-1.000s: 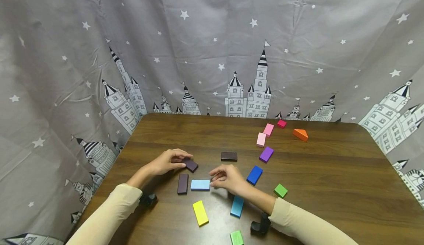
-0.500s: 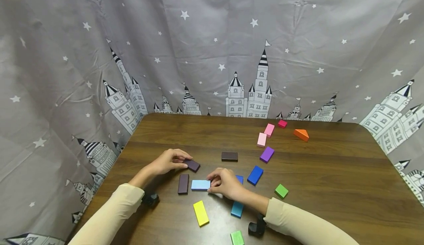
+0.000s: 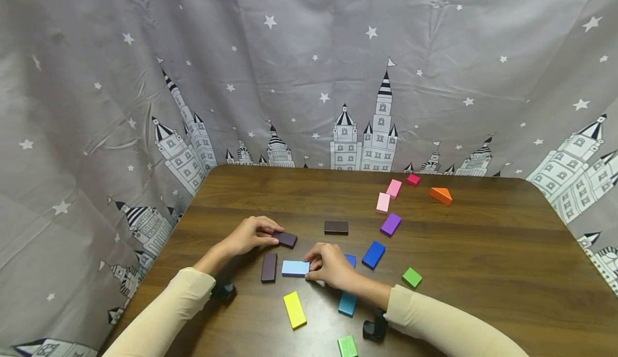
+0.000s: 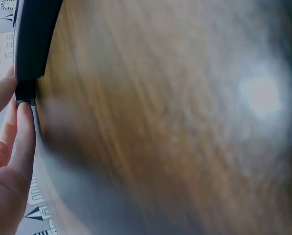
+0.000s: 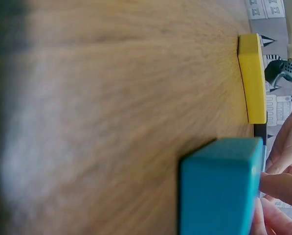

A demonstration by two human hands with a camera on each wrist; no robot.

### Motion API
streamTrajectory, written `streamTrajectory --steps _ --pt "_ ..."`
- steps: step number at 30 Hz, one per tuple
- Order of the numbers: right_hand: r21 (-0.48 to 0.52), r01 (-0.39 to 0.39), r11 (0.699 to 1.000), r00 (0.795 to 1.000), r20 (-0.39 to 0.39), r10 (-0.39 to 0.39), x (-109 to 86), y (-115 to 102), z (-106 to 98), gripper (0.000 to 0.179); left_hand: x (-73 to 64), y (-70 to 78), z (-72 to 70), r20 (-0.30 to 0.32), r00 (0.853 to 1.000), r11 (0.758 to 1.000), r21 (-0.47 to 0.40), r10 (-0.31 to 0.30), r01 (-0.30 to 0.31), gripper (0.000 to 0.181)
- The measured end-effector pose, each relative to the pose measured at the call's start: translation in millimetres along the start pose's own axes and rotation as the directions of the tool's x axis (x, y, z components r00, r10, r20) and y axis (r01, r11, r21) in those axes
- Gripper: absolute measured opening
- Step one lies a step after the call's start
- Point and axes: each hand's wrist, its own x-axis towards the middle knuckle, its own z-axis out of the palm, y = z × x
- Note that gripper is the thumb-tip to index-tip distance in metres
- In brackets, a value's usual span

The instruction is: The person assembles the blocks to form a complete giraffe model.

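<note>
In the head view, my left hand [image 3: 252, 234] pinches one end of a dark purple-brown block [image 3: 287, 239] lying on the table. The left wrist view shows its fingers [image 4: 24, 125] at that block's dark end, partly behind a nearer dark block. My right hand [image 3: 329, 264] holds the right end of a light blue block [image 3: 294, 268] between thumb and fingers. A second dark block [image 3: 269, 267] lies just left of the light blue one. Further back is a third dark block [image 3: 336, 227]. A yellow block [image 3: 295, 310] lies in front.
A teal block [image 3: 347, 304] and a blue block [image 3: 350, 261] sit partly under my right arm. Another blue block [image 3: 374, 255], a purple block [image 3: 390, 225], two pink blocks, a red block and an orange triangle trail to the back right. Green blocks [image 3: 412, 277] lie right and front.
My left hand has turned its dark block to lie more nearly sideways, shifting it slightly right. My right hand has closed onto the light blue block's end, which has barely moved.
</note>
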Motion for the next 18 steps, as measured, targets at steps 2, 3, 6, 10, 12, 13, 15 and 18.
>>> streamTrajectory --steps 2,3,6,10,12,13,15,18 --pt "-0.01 0.001 1.0 1.0 -0.007 -0.001 -0.5 1.0 -1.8 0.026 0.7 0.4 1.5 0.014 1.0 1.0 0.003 -0.007 0.007 0.028" --pt "-0.013 0.003 1.0 1.0 -0.008 -0.003 -0.9 1.3 -2.8 0.026 1.0 0.8 2.2 0.018 1.0 1.0 0.006 -0.012 0.012 0.028" --pt "-0.005 0.008 1.0 1.0 -0.011 -0.008 -2.2 1.1 -5.8 0.025 2.0 2.2 4.4 0.027 0.999 1.0 0.011 -0.02 0.02 0.029" --pt "0.004 0.004 1.0 1.0 -0.011 -0.004 -3.1 0.1 -7.8 0.025 3.1 5.7 7.5 0.026 1.0 1.0 0.009 -0.008 0.007 0.028" --pt "0.001 0.004 1.0 1.0 -0.011 -0.004 -3.3 0.2 -8.1 0.025 3.2 7.4 10.0 0.024 1.0 1.0 0.0 0.0 0.0 0.028" --pt "-0.004 0.004 1.0 1.0 -0.011 -0.004 -3.5 0.5 -8.2 0.025 3.2 8.1 11.5 0.027 1.0 1.0 -0.011 0.003 -0.003 0.027" --pt "-0.013 0.005 1.0 1.0 -0.01 -0.006 -4.0 1.5 -8.3 0.025 2.9 9.9 14.5 0.035 0.999 1.0 -0.025 0.005 -0.004 0.027" --pt "-0.018 0.009 1.0 1.0 -0.011 -0.009 -5.5 3.4 -8.5 0.026 2.5 13.1 18.7 0.052 0.999 0.999 -0.049 -0.01 0.012 0.028"
